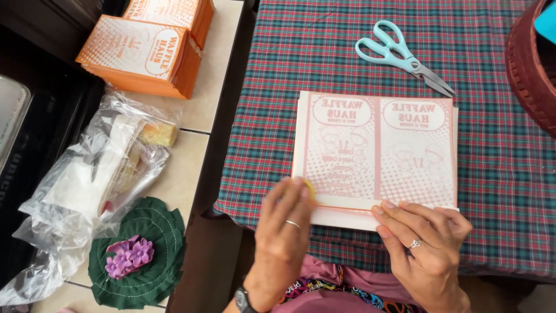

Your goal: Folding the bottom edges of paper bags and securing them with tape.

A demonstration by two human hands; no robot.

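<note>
A stack of pale pink printed paper sheets (376, 150) lies face down on the plaid tablecloth (324, 52). My left hand (284, 232) rests on the stack's near left corner, fingers curled over a small yellow object (308, 186) pressed on the paper. My right hand (423, 243) lies flat with its fingertips on the folded near edge of the sheets, holding them down. Both hands wear a ring; a watch sits on the left wrist.
Light blue scissors (402, 55) lie beyond the sheets. Two stacks of orange printed paper bags (142, 52) sit on the tiled counter at left, with crumpled clear plastic bags (87, 179) and a green cloth with a purple flower (136, 255). A dark red basket (530, 64) stands at right.
</note>
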